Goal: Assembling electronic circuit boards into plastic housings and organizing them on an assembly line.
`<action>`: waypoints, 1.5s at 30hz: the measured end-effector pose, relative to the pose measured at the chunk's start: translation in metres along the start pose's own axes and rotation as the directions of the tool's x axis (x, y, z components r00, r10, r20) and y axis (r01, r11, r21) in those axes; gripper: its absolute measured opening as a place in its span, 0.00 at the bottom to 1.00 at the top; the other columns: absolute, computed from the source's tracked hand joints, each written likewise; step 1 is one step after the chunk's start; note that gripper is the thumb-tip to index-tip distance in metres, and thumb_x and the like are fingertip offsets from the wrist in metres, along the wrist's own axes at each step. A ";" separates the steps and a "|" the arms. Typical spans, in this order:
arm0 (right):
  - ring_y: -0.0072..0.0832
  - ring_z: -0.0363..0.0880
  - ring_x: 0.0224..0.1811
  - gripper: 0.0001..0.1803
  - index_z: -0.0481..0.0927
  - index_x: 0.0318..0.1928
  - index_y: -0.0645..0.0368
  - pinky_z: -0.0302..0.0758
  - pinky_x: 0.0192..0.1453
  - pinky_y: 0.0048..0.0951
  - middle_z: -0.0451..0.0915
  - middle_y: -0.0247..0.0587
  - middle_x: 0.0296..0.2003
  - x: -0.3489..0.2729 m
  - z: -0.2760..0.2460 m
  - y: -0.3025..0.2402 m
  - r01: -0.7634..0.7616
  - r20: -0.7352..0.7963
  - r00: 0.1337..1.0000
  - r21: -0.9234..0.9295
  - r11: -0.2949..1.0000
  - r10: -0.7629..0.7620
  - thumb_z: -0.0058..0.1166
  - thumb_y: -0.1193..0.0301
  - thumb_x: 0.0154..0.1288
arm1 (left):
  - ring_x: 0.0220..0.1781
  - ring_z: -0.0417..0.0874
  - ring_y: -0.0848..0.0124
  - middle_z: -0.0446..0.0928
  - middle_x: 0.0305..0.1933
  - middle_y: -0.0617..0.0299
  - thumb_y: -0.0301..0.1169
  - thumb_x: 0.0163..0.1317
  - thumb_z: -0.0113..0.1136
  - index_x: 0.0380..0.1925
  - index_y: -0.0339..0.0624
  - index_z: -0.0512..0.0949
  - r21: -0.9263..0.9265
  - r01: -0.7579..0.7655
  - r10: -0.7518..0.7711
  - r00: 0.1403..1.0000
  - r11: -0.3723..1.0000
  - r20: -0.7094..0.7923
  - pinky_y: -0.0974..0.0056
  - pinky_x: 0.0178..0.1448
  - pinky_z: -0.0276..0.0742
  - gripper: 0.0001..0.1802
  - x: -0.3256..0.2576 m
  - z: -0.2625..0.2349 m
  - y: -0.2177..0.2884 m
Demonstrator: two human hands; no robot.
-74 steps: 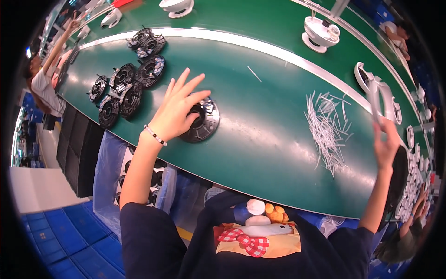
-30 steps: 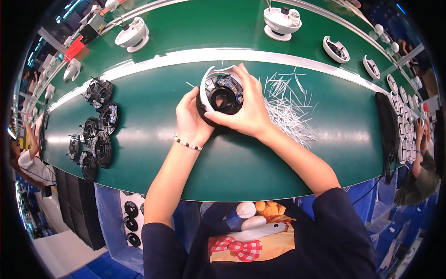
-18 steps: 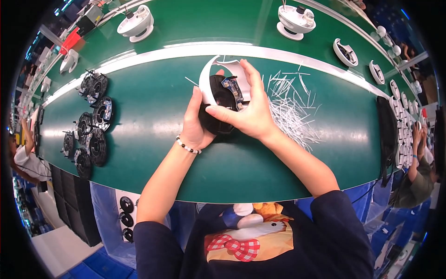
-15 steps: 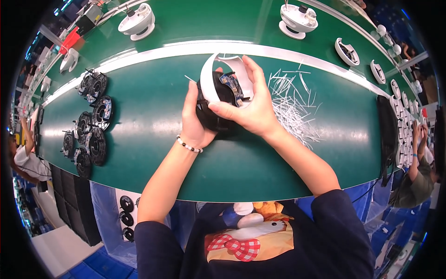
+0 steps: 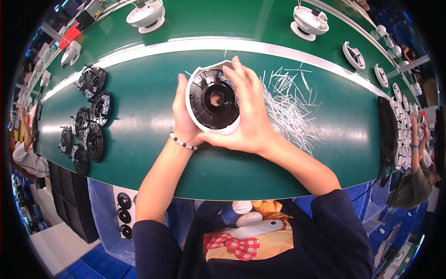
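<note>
A black ribbed plastic disc (image 5: 203,108) with a round hole in its middle sits inside a white rounded shell (image 5: 197,124). Its open face is turned up above the green table. Against the left side, my left hand (image 5: 184,116) grips the shell, with a beaded bracelet on the wrist. My right hand (image 5: 251,118) wraps the right side, thumb along the near rim and fingers over the far edge. A bit of blue circuit board (image 5: 222,77) shows near those fingertips; the rest of the board is hidden.
Several black round parts with circuit boards (image 5: 95,137) lie at the left of the table. A pile of thin white strips (image 5: 290,111) is spread right of my hands. White assemblies (image 5: 310,23) stand on the far green line. Other people (image 5: 422,158) work at both sides.
The shell and black disc have been turned so the disc now faces up and fits within the white rim. Before, the shell stood tilted with the disc below. The white assemblies beyond shifted slightly right.
</note>
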State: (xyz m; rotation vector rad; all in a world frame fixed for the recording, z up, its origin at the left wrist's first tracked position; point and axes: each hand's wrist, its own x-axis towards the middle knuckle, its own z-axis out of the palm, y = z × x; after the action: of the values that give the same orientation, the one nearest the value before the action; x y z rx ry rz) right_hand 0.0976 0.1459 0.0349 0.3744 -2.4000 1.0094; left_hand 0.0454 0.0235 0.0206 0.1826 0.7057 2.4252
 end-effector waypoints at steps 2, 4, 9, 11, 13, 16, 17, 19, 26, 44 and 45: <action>0.52 0.53 0.58 0.58 0.53 0.59 0.63 0.56 0.58 0.47 0.54 0.59 0.58 0.004 -0.003 0.002 0.085 0.016 0.996 -0.033 0.996 -0.085 0.69 0.55 0.24 | 0.49 0.73 0.64 0.70 0.49 0.54 0.68 0.53 0.25 0.51 0.38 0.65 -0.034 0.073 -0.070 0.995 0.997 0.072 0.61 0.52 0.71 0.45 0.000 -0.001 0.004; 0.53 0.54 0.57 0.59 0.52 0.59 0.63 0.57 0.58 0.47 0.54 0.58 0.58 0.007 -0.008 0.003 0.101 0.041 0.994 -0.034 0.994 -0.099 0.69 0.55 0.23 | 0.50 0.72 0.63 0.69 0.49 0.54 0.68 0.52 0.26 0.51 0.37 0.64 -0.053 0.091 -0.085 0.991 0.994 0.106 0.60 0.52 0.71 0.46 -0.001 -0.005 0.005; 0.54 0.56 0.55 0.59 0.52 0.58 0.65 0.57 0.57 0.47 0.55 0.58 0.56 0.010 -0.015 0.004 0.159 0.149 0.978 -0.064 0.985 -0.148 0.67 0.55 0.23 | 0.49 0.72 0.62 0.69 0.49 0.52 0.63 0.54 0.38 0.50 0.36 0.65 -0.098 0.097 -0.080 0.982 0.990 0.172 0.59 0.52 0.72 0.40 -0.002 -0.008 0.000; 0.54 0.57 0.55 0.59 0.51 0.59 0.65 0.57 0.57 0.47 0.55 0.58 0.56 0.005 -0.004 0.004 0.126 0.082 0.990 -0.095 0.987 -0.118 0.66 0.54 0.24 | 0.48 0.73 0.63 0.70 0.47 0.52 0.55 0.54 0.42 0.49 0.36 0.66 -0.077 0.065 -0.054 0.988 0.995 0.142 0.60 0.50 0.72 0.34 -0.004 -0.008 -0.001; 0.52 0.57 0.54 0.59 0.47 0.59 0.66 0.56 0.56 0.46 0.55 0.59 0.55 -0.002 0.005 0.004 0.038 -0.009 0.999 -0.142 0.989 -0.039 0.64 0.53 0.27 | 0.46 0.74 0.63 0.71 0.46 0.52 0.48 0.54 0.47 0.48 0.35 0.66 -0.058 0.047 -0.040 0.992 0.997 0.124 0.61 0.49 0.73 0.29 -0.003 -0.006 -0.003; 0.52 0.56 0.55 0.59 0.46 0.60 0.67 0.55 0.57 0.46 0.55 0.58 0.55 -0.006 0.014 0.013 0.027 -0.045 0.998 -0.130 0.991 -0.033 0.63 0.52 0.28 | 0.39 0.76 0.65 0.74 0.39 0.54 0.36 0.49 0.49 0.42 0.34 0.68 -0.065 0.021 -0.027 0.995 0.998 -0.098 0.63 0.45 0.74 0.22 -0.005 0.000 -0.008; 0.51 0.55 0.56 0.59 0.46 0.60 0.67 0.54 0.58 0.46 0.54 0.58 0.56 -0.007 0.017 0.014 -0.003 -0.048 0.999 -0.116 0.993 -0.003 0.63 0.51 0.29 | 0.39 0.76 0.65 0.74 0.39 0.54 0.36 0.49 0.48 0.42 0.34 0.68 -0.058 -0.013 0.007 0.995 0.998 -0.096 0.63 0.46 0.74 0.22 -0.004 0.001 -0.008; 0.52 0.54 0.57 0.60 0.46 0.60 0.68 0.54 0.58 0.47 0.54 0.58 0.57 -0.002 0.020 0.012 0.007 -0.031 0.999 -0.139 0.990 -0.012 0.63 0.50 0.29 | 0.39 0.76 0.66 0.74 0.38 0.55 0.37 0.50 0.48 0.41 0.35 0.69 -0.029 -0.076 0.072 0.990 0.997 -0.120 0.64 0.45 0.73 0.21 -0.003 0.001 -0.005; 0.42 0.61 0.56 0.33 0.66 0.49 0.59 0.57 0.57 0.46 0.65 0.47 0.52 0.028 0.000 0.032 0.436 0.254 0.865 0.048 0.899 -0.433 0.61 0.65 0.39 | 0.46 0.72 0.65 0.72 0.43 0.58 0.53 0.55 0.41 0.43 0.45 0.71 -0.170 0.030 -0.082 0.950 0.985 -0.303 0.56 0.51 0.69 0.26 0.005 0.010 0.019; 0.35 0.72 0.42 0.17 0.72 0.41 0.56 0.63 0.48 0.38 0.76 0.40 0.34 0.145 -0.005 0.221 0.265 0.091 0.953 -0.711 0.652 -0.288 0.47 0.80 0.46 | 0.40 0.75 0.66 0.73 0.40 0.54 0.47 0.61 0.38 0.45 0.35 0.66 0.114 0.138 -0.098 0.949 0.984 -0.301 0.62 0.45 0.72 0.25 0.013 -0.021 0.004; 0.36 0.70 0.45 0.20 0.72 0.42 0.57 0.64 0.48 0.40 0.74 0.41 0.40 0.147 -0.001 0.207 0.260 0.039 0.932 -0.764 0.590 -0.360 0.50 0.81 0.42 | 0.40 0.75 0.66 0.73 0.40 0.54 0.47 0.61 0.38 0.45 0.35 0.66 0.124 0.140 -0.097 0.948 0.982 -0.304 0.62 0.45 0.72 0.25 0.013 -0.023 0.004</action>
State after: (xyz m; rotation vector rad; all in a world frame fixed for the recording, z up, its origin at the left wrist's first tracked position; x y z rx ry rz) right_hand -0.1137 0.2804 -0.0051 0.3756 -2.2803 -0.1881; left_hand 0.0259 0.0181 0.0032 -0.1687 0.9971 2.3090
